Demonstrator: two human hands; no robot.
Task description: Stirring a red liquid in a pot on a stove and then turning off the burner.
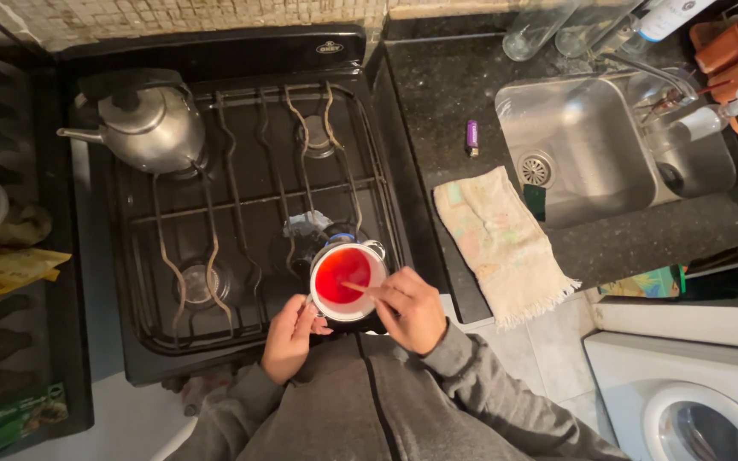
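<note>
Pot point(348, 275) of bright red liquid sits on the front right burner of the black stove point(241, 213), at about six o'clock in the view, close to the person's body. The left hand point(288, 337) is closed around the pot's near rim or handle at its seven o'clock side, steadying it. The right hand point(412, 307), at the pot's four o'clock, pinches a thin wooden stick point(359, 288) whose tip dips into the liquid. The liquid looks evenly coloured, so the mixing seems well along, though whether the burner is lit cannot be told. A steel kettle point(151, 128) stands on the back left burner at ten o'clock. A cloth point(501, 243) lies on the dark counter at three o'clock, beside the sink point(582, 145).
</note>
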